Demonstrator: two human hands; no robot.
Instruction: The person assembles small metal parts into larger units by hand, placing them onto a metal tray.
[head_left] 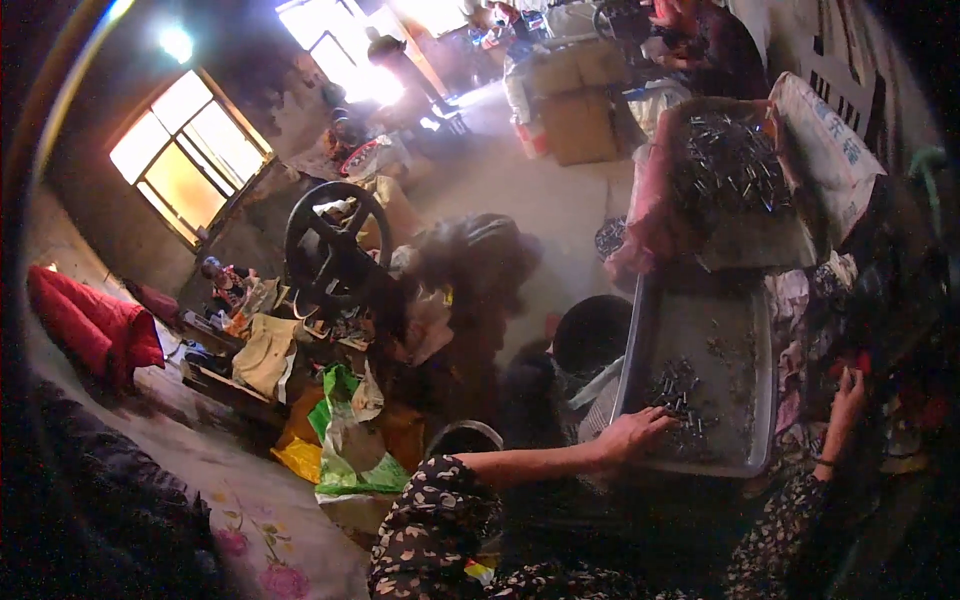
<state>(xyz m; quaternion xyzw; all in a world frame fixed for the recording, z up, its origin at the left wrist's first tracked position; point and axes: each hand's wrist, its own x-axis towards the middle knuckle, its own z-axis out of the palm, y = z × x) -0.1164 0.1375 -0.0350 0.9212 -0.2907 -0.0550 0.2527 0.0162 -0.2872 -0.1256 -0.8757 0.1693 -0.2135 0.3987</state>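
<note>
My left hand (634, 436) reaches over the near left rim of a grey rectangular tray (700, 310). Its fingertips are bent down at a loose pile of small, dark metal pins (678, 385) inside. Whatever the fingers pinch is too small to make out. At the far right, my right hand (848, 400) is raised beside dark machinery, its fingers drawn together at a small red part (858, 362). Shadow hides much of that grip, so I cannot tell what it holds.
Beyond the tray stands a pink-lined box (655, 200) heaped with metal pins (735, 160). A black bucket (592, 335) is left of the tray. Farther left are a dark handwheel (338, 240) and green-and-white bags (350, 440). Another person (715, 50) sits at the back right.
</note>
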